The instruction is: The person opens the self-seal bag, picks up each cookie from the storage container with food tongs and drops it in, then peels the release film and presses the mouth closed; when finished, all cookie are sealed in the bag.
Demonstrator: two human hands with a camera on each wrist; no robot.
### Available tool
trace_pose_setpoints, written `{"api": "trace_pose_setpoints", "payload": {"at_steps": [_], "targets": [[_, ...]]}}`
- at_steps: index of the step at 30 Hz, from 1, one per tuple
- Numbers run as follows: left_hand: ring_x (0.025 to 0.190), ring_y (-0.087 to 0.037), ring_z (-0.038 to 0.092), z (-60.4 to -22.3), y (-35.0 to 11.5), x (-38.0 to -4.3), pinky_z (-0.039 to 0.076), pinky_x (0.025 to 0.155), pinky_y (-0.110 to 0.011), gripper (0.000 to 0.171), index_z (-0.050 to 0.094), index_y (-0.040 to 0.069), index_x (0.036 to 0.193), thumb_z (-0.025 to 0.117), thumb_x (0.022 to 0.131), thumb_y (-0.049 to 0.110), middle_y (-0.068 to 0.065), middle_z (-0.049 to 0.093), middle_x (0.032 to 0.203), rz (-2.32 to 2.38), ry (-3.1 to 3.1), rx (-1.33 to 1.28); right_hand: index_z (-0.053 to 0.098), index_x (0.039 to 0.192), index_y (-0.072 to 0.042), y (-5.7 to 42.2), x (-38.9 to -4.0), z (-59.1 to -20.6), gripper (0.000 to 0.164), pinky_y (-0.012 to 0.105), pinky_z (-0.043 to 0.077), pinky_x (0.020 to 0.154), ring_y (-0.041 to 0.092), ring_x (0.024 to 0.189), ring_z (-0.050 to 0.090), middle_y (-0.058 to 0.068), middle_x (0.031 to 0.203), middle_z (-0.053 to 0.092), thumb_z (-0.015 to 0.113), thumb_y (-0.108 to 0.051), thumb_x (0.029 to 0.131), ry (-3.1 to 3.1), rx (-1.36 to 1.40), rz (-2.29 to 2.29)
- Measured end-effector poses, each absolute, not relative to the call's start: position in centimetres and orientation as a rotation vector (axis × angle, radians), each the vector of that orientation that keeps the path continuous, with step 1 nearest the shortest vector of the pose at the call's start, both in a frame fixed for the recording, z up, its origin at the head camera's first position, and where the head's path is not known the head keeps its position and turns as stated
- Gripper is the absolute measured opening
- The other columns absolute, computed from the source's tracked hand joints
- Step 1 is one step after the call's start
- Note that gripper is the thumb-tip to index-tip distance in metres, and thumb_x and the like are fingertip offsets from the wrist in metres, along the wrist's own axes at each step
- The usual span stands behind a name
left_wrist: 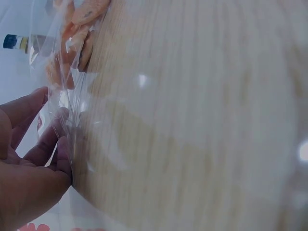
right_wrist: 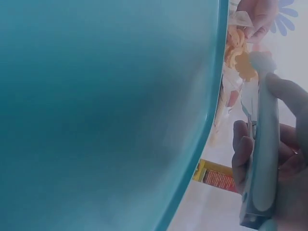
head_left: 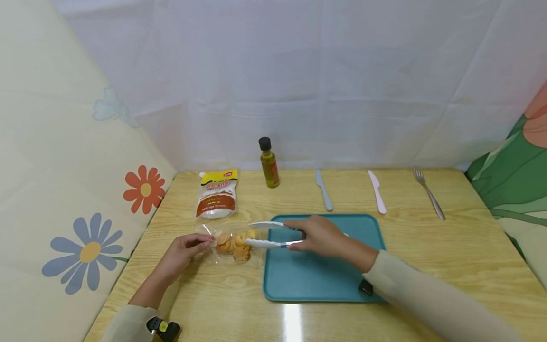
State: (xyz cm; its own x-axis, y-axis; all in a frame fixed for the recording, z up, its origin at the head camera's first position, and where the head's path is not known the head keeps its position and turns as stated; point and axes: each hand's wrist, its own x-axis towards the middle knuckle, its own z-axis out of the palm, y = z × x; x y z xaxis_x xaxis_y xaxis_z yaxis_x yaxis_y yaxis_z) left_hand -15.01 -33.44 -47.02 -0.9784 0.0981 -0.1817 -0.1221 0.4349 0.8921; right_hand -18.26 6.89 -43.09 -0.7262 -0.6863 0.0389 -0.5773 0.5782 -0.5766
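Observation:
A clear plastic bag (head_left: 213, 256) of golden-brown cookie-like pieces (head_left: 232, 243) lies on the table, left of a teal tray (head_left: 320, 280). My left hand (head_left: 183, 254) pinches the bag's left end between thumb and fingers; the left wrist view shows the crinkled film at the fingertips (left_wrist: 60, 144). My right hand (head_left: 318, 236) grips a pair of white-tipped tongs (head_left: 267, 244) above the tray's left edge. The tongs' arms stand apart, their tips at the bag's right side over the pieces. Whether the tips touch a piece, I cannot tell.
Behind the bag stands a white, yellow and brown packet (head_left: 218, 194). An oil bottle (head_left: 269, 166) with a black cap is beside it. Toward the back right lie a grey-blue knife (head_left: 325, 191), a pink knife (head_left: 377, 192) and a metal fork (head_left: 429, 194). A white cloth (head_left: 320, 85) hangs behind the table.

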Motion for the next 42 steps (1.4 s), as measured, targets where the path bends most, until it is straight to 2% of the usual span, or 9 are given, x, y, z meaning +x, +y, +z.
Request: {"api": "trace_pose_setpoints", "payload": {"at_steps": [5, 10, 18, 27, 33, 42], "targets": [[0.107, 0.002, 0.06, -47.1, -33.4, -15.1, 0.051, 0.089, -0.018, 0.025, 0.072, -0.005, 0.12, 0.06, 0.105, 0.012, -0.016, 0.067, 0.13, 1.567, 2.481, -0.023, 0.058, 0.148, -0.015, 5.3, -19.1, -42.9, 0.06, 0.024, 0.043, 0.056, 0.005, 0.063, 0.054, -0.006, 0.083, 0.069, 0.077, -0.035, 0.094, 2.599, -1.044, -0.846], [0.108, 0.002, 0.059, -47.0, -33.4, -15.1, 0.051, 0.089, -0.018, 0.025, 0.071, -0.005, 0.121, 0.059, 0.106, 0.011, -0.017, 0.066, 0.132, 1.551, 2.477, -0.029, 0.058, 0.147, -0.014, 4.3, -19.3, -42.8, 0.059, 0.024, 0.042, 0.056, 0.005, 0.061, 0.053, -0.005, 0.075, 0.066, 0.077, -0.034, 0.095, 2.586, -1.089, -0.848], [0.108, 0.002, 0.059, -46.9, -33.4, -15.0, 0.051, 0.09, -0.018, 0.025, 0.071, -0.005, 0.12, 0.06, 0.106, 0.012, -0.014, 0.068, 0.129, 1.543, 2.477, -0.035, 0.059, 0.147, -0.013, 3.5, -19.4, -42.9, 0.059, 0.024, 0.042, 0.055, 0.005, 0.059, 0.052, -0.005, 0.073, 0.066, 0.077, -0.034, 0.095, 2.569, -1.104, -0.868], [0.108, 0.004, 0.059, -46.9, -33.5, -15.0, 0.051, 0.09, -0.017, 0.026, 0.071, -0.004, 0.121, 0.06, 0.105, 0.012, -0.013, 0.068, 0.13, 1.55, 2.481, -0.035, 0.059, 0.147, -0.013, 4.2, -19.2, -43.3, 0.06, 0.024, 0.044, 0.056, 0.006, 0.063, 0.053, -0.003, 0.082, 0.068, 0.078, -0.033, 0.094, 2.563, -1.042, -0.902], [0.107, 0.005, 0.06, -46.9, -33.4, -15.0, 0.051, 0.09, -0.017, 0.026, 0.071, -0.005, 0.121, 0.06, 0.105, 0.011, -0.012, 0.069, 0.129, 1.567, 2.472, -0.019, 0.06, 0.146, -0.011, 5.1, -19.1, -43.6, 0.059, 0.022, 0.042, 0.054, 0.004, 0.061, 0.052, -0.004, 0.079, 0.067, 0.079, -0.031, 0.094, 2.551, -1.019, -0.943], [0.107, 0.005, 0.06, -46.8, -33.3, -15.0, 0.051, 0.09, -0.016, 0.026, 0.071, -0.007, 0.121, 0.061, 0.105, 0.011, -0.019, 0.067, 0.132, 1.579, 2.468, 0.005, 0.059, 0.146, -0.011, 5.4, -19.0, -43.9, 0.059, 0.023, 0.04, 0.052, 0.004, 0.058, 0.05, -0.007, 0.072, 0.064, 0.078, -0.033, 0.094, 2.538, -1.011, -0.974]]}}
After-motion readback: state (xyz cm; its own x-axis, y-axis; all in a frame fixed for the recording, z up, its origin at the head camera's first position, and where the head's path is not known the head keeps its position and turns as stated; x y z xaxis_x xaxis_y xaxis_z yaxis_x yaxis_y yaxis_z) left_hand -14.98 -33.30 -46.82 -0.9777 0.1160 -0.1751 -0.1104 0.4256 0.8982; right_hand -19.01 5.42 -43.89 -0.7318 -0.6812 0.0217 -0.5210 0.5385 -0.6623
